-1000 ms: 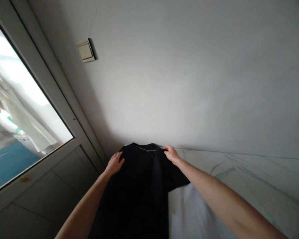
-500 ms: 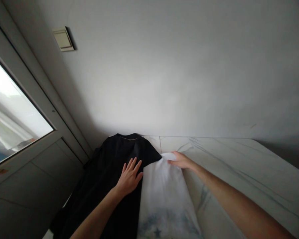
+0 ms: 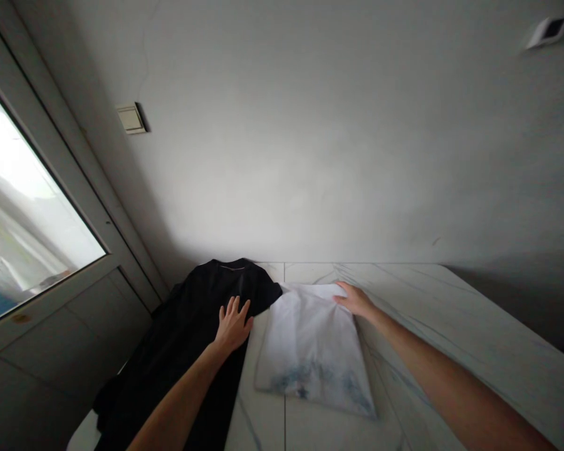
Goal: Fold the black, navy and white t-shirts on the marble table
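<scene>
The left hand [image 3: 234, 326] lies palm down on the black shirt [image 3: 207, 310], its fingers spread and gripping nothing. The right hand [image 3: 356, 299] grasps the upper right corner of the folded white garment [image 3: 317, 332], thumb on top of the cloth. That garment lies flat between the two hands, mostly nearer to the wearer than the right hand, its blue-grey print toward the near edge. The shirt spreads under and around the left hand, its collar beyond the fingertips and its body running back beneath the forearm; the tip of its right-side sleeve meets the garment's upper left corner. Both lie on a marble-patterned table [image 3: 432, 313]. Beyond the table's far edge rises a pale wall [image 3: 301, 156] with a light switch [image 3: 132, 118], and at the left stands a door [image 3: 70, 282] with a glass pane.
</scene>
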The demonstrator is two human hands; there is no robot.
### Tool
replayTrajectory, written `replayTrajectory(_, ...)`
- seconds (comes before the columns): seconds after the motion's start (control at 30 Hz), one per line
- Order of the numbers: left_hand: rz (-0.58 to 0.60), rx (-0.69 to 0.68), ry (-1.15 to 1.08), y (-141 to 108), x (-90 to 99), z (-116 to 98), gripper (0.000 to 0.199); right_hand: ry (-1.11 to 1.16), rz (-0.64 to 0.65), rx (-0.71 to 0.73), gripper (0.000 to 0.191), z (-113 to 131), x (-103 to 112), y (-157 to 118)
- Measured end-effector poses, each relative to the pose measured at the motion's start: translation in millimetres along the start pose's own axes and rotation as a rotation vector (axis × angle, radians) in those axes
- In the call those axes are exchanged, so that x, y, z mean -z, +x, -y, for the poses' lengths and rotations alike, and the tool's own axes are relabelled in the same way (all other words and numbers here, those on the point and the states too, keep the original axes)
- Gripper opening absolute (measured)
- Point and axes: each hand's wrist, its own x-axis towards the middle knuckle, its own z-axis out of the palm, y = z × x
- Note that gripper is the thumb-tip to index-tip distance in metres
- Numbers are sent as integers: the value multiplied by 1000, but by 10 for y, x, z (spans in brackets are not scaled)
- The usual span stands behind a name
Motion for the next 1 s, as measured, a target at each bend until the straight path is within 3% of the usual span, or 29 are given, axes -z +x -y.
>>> replayTrajectory(0.1, -119, -93, -125, 207, 43, -418, 44, -30, -49, -33, 37, 31, 2, -73)
replayTrajectory(0.2, -60, -123, -236, 497, 3, -819, 44, 0, -177, -30, 27, 153, -36, -156)
replayTrajectory(0.3, 14, -95, -214, 767, -67, -1056, 61, 126, -320, 37, 24, 308, -11, -243)
replayTrajectory(0.4, 109, -85, -176, 946, -81, -1122, 76, 261, -460, 167, 26, 470, 110, -385)
replayTrajectory(0.47, 148, -120, -163, 1010, -35, -1125, 73, 322, -519, 234, 27, 570, 238, -520)
replayTrajectory(0.57, 189, -207, -144, 1037, 141, -1141, 42, 391, -565, 264, 27, 698, 494, -742)
replayTrajectory(0.7, 197, -312, -133, 877, 596, -1158, 16, 515, -576, 192, 27, 883, 911, -1096)
replayTrajectory(0.77, 219, -349, -157, 613, 877, -1087, 12, 631, -399, 156, 27, 1007, 1097, -1383)
replayTrajectory(0.83, 296, -415, -230, 173, 1130, -937, 12, 738, -48, 137, 24, 1125, 1223, -1771)
replayTrajectory(0.93, 583, -542, -308, -703, 1353, -644, 17, 764, 605, 205, 19, 1218, 1271, -2393)
replayTrajectory(1.0, 851, -599, -346, -1225, 1385, -497, 29, 738, 899, 281, 19, 1213, 1224, -2661)
